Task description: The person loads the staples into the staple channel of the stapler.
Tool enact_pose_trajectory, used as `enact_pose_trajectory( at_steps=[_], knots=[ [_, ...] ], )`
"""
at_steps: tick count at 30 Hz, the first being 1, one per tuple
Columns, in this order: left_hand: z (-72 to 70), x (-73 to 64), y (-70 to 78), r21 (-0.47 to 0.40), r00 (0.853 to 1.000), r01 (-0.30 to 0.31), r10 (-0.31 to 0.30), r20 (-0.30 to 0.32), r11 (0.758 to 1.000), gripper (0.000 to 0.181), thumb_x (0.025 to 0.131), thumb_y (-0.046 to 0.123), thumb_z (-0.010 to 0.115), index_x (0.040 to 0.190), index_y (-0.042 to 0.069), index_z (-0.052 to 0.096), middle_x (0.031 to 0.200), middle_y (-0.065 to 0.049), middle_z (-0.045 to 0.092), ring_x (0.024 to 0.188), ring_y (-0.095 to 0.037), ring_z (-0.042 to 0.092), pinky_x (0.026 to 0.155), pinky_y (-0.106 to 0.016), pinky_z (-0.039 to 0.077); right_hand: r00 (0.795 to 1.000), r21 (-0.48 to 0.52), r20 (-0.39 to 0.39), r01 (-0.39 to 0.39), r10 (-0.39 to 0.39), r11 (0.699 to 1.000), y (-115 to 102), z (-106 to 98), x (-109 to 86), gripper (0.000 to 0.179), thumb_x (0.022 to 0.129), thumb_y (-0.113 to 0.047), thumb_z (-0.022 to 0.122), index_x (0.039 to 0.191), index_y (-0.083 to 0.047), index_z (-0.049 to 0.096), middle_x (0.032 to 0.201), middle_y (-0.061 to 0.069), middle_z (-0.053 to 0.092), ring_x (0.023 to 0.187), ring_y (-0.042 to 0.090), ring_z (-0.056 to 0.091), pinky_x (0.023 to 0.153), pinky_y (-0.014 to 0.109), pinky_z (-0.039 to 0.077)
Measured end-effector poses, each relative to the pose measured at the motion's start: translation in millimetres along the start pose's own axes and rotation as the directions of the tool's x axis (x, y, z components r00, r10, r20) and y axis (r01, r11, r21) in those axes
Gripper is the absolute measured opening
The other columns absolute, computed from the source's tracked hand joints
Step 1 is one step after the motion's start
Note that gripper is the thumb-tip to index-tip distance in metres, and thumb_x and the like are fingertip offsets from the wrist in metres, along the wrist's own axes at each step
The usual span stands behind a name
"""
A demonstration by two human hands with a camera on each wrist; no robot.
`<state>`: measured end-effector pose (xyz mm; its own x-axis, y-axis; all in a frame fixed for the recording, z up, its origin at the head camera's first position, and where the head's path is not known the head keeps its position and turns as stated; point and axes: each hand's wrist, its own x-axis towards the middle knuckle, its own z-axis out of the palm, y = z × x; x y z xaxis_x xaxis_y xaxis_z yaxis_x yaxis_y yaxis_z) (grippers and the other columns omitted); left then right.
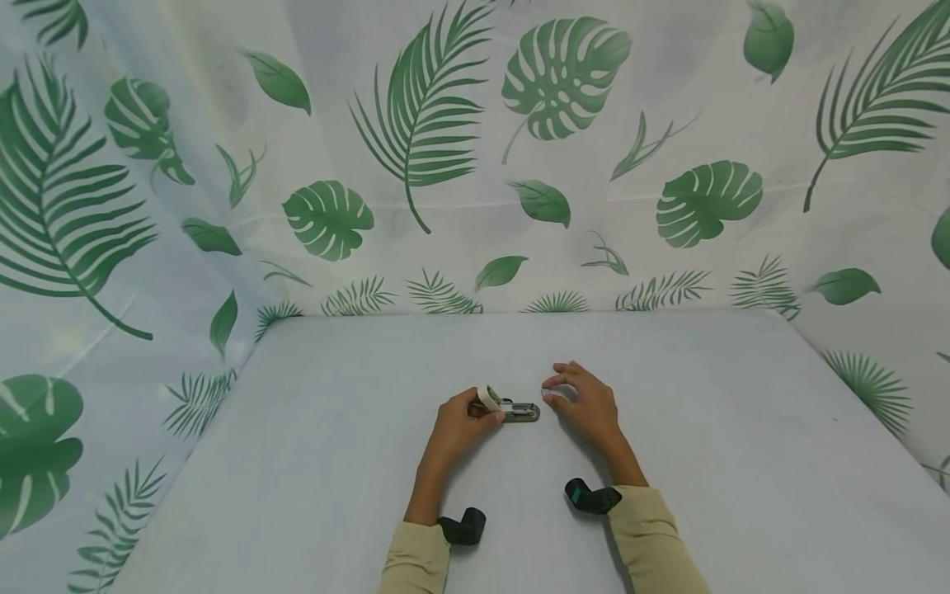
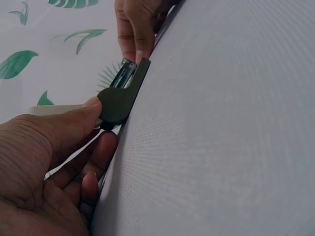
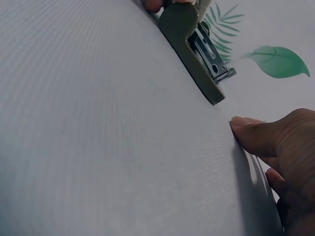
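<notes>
My left hand (image 1: 458, 425) grips a small dark olive stapler (image 1: 529, 416) by its hinge end, over the white table. Its pale top arm (image 1: 488, 398) is swung up and back, so the metal staple channel (image 3: 211, 51) lies exposed. In the left wrist view the thumb (image 2: 91, 110) presses the side of the hinge. Just off the stapler's front end is my right hand (image 1: 590, 406), thumb and forefinger brought together. A tiny greyish piece (image 1: 546, 392) shows between those fingertips; its kind is too small to tell. The other right fingers are bent.
A white cloth-covered table (image 1: 312, 462) spreads around both hands. Behind it and at its sides hangs a pale curtain (image 1: 460, 247) printed with green leaves. Black wrist cameras (image 1: 463, 528) are strapped on both forearms, just above the table.
</notes>
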<state>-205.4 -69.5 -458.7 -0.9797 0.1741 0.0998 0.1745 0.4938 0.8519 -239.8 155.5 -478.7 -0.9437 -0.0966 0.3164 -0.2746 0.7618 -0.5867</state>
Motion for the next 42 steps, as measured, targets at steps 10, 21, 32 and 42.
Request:
enact_pose_trajectory(
  at_steps=[10, 21, 32, 42],
  knots=[
    [0.2, -0.1, 0.0, 0.000, 1.000, -0.015, 0.015, -0.008, 1.000, 0.028, 0.077, 0.026, 0.071, 0.098, 0.009, 0.063, 0.087, -0.004, 0.065, 0.075, -0.012, 0.059, 0.066, -0.027, 0.047, 0.996, 0.036, -0.033, -0.077, 0.078, 0.996, -3.8, 1.5, 0.2, 0.012, 0.082, -0.023, 0.066, 0.092, -0.016, 0.067, 0.118, 0.003, 0.058, 0.119, 0.028, 0.044, 0.099, 0.052, 0.023],
    [1.2, 0.9, -2.6, 0.007, 1.000, -0.014, 0.014, -0.004, 1.000, 0.028, 0.077, 0.025, 0.071, 0.099, 0.009, 0.063, 0.086, -0.003, 0.065, 0.074, -0.011, 0.058, 0.066, -0.025, 0.046, 0.984, 0.184, -0.070, -0.149, 0.164, 0.972, -3.6, 0.0, -2.7, 0.018, 0.085, -0.026, 0.063, 0.099, -0.015, 0.063, 0.095, 0.001, 0.064, 0.097, 0.019, 0.057, 0.086, 0.040, 0.039],
    [0.7, 0.7, -1.1, 0.018, 1.000, -0.010, 0.010, -0.015, 1.000, 0.028, 0.078, 0.026, 0.071, 0.099, 0.009, 0.063, 0.085, -0.002, 0.064, 0.073, -0.010, 0.057, 0.065, -0.026, 0.046, 0.995, 0.159, -0.078, -0.041, 0.054, 0.986, -3.1, -1.4, -2.4, 0.013, 0.087, -0.018, 0.059, 0.098, -0.013, 0.065, 0.102, 0.004, 0.065, 0.106, 0.024, 0.055, 0.090, 0.043, 0.039],
    [1.2, 0.2, -1.8, 0.029, 1.000, 0.002, -0.002, -0.011, 1.000, 0.028, 0.078, 0.027, 0.071, 0.099, 0.011, 0.063, 0.084, 0.000, 0.064, 0.073, -0.009, 0.057, 0.065, -0.025, 0.045, 0.992, 0.204, -0.100, -0.057, 0.079, 0.977, -3.3, -2.3, -4.4, 0.019, 0.089, -0.020, 0.057, 0.105, -0.010, 0.061, 0.097, 0.008, 0.063, 0.095, 0.023, 0.057, 0.083, 0.042, 0.042]
  ],
)
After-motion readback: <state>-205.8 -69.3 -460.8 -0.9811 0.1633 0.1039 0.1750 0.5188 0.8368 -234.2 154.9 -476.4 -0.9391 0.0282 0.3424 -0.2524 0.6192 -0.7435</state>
